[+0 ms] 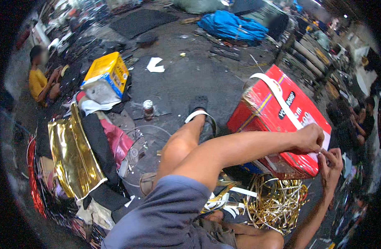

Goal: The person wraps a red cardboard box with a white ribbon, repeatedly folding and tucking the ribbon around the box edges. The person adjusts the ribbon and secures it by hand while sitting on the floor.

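Note:
A long white strip (285, 103) curves over the top of a red box (265, 120). My left hand (310, 139) reaches across to the box's near right corner, fingers closed on the strip's near end. Right beside it, at the corner's edge, my right hand (331, 164) has its thumb and fingertips pinched together at the same end of the strip. The fingertips of both hands almost meet, and exactly what lies between them is partly hidden. The far end of the strip arches loosely beyond the box's far edge.
Beneath the box lies a tangle of gold strips (277, 203), with white strips (223, 203) beside it. To the left are a gold sheet (74, 153), red shiny strands (34, 178) and a yellow-and-blue box (109, 76). A blue tarp bundle (232, 25) lies farther off. Another person (41, 81) sits far left.

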`<action>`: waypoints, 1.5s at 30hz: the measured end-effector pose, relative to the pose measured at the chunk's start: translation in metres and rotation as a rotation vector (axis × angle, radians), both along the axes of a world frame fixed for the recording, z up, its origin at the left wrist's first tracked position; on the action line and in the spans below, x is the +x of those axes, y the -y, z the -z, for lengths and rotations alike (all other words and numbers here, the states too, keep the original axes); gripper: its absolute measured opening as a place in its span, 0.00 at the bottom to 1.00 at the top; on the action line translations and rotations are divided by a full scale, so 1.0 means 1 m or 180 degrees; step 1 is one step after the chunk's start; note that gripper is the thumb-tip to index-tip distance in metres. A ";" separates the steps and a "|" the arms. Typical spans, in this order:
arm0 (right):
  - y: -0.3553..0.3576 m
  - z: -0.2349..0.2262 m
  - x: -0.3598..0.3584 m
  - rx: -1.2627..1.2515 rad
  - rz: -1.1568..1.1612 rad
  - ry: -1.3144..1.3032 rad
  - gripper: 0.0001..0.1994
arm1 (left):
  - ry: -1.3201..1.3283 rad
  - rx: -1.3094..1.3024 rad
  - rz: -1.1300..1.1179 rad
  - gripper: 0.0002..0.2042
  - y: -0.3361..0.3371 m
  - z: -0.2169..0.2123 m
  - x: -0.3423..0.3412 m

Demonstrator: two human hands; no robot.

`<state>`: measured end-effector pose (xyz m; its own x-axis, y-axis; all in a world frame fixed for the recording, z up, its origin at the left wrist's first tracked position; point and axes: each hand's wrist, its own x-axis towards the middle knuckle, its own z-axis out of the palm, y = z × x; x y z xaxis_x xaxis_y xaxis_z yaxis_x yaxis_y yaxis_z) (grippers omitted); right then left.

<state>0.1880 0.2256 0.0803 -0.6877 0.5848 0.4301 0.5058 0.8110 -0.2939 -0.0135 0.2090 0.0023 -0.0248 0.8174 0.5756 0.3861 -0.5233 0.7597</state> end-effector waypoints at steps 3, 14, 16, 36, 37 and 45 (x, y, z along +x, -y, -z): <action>-0.006 0.011 -0.005 0.0095 0.0015 -0.0143 0.07 | 0.0137 -0.0008 -0.0016 0.11 -0.010 0.007 -0.001; -0.108 0.096 0.027 -0.2368 0.0112 -0.1830 0.08 | 0.0191 0.0051 -0.0365 0.08 0.004 -0.001 0.002; -0.120 0.106 0.041 -0.2367 0.0142 -0.2038 0.10 | -0.0058 -0.0264 -0.0279 0.10 0.002 -0.012 0.006; -0.017 0.078 -0.017 -0.1550 0.0516 -0.2075 0.15 | -0.0217 -0.0014 0.0267 0.05 0.008 -0.029 0.000; -0.016 0.082 -0.016 -0.2316 0.0371 -0.2529 0.14 | -0.0194 0.0018 0.0291 0.05 0.012 -0.030 0.001; -0.006 0.066 -0.013 -0.4562 0.0174 -0.3544 0.13 | -0.0191 -0.0082 0.0283 0.05 -0.002 -0.028 0.005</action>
<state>0.1754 0.2320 0.0146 -0.4316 0.8847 -0.1762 -0.3787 -0.3550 -0.8547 -0.0082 0.2110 0.0303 0.0823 0.8293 0.5527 0.3843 -0.5381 0.7502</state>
